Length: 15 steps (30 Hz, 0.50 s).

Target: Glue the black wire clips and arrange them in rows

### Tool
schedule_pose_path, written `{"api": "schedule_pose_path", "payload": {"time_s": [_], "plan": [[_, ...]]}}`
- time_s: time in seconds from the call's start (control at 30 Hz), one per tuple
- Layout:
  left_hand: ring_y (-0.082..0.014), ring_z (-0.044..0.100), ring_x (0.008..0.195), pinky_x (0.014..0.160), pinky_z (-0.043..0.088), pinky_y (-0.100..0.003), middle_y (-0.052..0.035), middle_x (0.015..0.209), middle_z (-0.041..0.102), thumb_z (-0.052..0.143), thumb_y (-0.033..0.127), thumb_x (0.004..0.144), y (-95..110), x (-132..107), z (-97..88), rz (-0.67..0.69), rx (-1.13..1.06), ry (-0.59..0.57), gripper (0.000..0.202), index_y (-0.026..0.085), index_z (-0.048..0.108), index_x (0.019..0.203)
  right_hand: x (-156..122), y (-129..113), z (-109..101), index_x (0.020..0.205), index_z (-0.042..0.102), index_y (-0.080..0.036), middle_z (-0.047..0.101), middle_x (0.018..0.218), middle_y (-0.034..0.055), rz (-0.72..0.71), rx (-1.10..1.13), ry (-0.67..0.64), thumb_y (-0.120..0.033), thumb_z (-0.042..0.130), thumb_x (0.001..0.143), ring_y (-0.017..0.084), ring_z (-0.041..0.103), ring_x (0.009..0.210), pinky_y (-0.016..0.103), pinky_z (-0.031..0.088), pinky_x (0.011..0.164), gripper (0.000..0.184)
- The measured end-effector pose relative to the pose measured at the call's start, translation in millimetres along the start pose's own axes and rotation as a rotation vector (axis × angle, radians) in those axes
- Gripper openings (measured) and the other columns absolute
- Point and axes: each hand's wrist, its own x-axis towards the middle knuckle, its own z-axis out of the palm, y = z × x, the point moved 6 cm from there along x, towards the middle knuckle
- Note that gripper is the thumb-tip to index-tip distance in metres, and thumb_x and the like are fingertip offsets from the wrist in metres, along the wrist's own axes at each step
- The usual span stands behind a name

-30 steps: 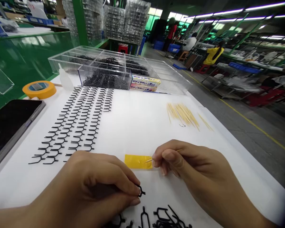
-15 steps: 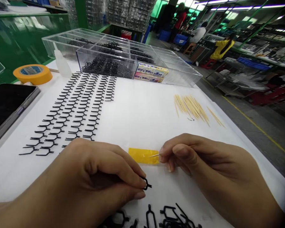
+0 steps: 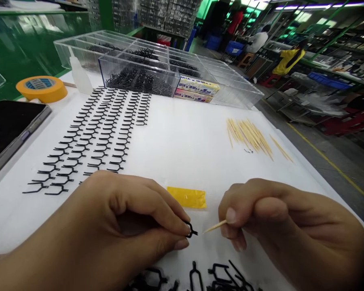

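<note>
Between thumb and index finger, my left hand (image 3: 133, 218) pinches a small black forked part (image 3: 194, 231); its narrow end sticks out to the right and most of its prongs are hidden. My right hand (image 3: 261, 214) is closed on a wooden toothpick (image 3: 214, 227). The toothpick's tip points left, a short gap away from the black part's end. Just beyond both hands a strip of yellow tape (image 3: 186, 197) lies on the white work surface, with a tiny pale mark on it. More loose black forked parts (image 3: 196, 277) lie at the near edge.
Rows of black forked parts (image 3: 101, 139) cover the left. A toothpick pile (image 3: 250, 135) lies right. Behind stand a clear divided box (image 3: 236, 91), small cartons (image 3: 197, 89) and a white squeeze bottle (image 3: 80, 76). An orange tape roll (image 3: 41, 89) and a phone (image 3: 15, 129) lie left.
My right hand has drawn the toothpick off the yellow tape, back towards me, and its tip now sits near the black part's end. My left hand keeps its pinch almost in place.
</note>
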Motion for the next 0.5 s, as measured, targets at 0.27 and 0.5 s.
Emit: {"api": "schedule_pose_path", "payload": {"time_s": [0.27,0.5], "plan": [[-0.0008,0.063,0.063,0.059,0.045,0.003,0.0064,0.071,0.07,0.065,-0.002,0.066,3.9,-0.3,0.7,0.04,0.029,0.001,0.017,0.014,0.065,0.061,-4.0,1.2,1.5,0.072,0.064,-0.025,0.06,0.062,-0.003,-0.043,0.136,-0.075,-0.037,0.052,0.09,0.011,0.056,0.049,0.018,0.048,0.049,0.025],[-0.001,0.062,0.062,0.059,0.044,0.004,0.0028,0.072,0.071,0.064,-0.002,0.066,7.4,-1.7,0.1,0.075,0.039,0.022,0.014,0.011,0.064,0.061,-2.4,-5.0,2.3,0.073,0.064,-0.023,0.06,0.061,-0.0026,-0.131,0.124,-0.086,-0.032,0.051,0.091,0.01,0.055,0.045,0.017,0.047,0.044,0.024]]}}
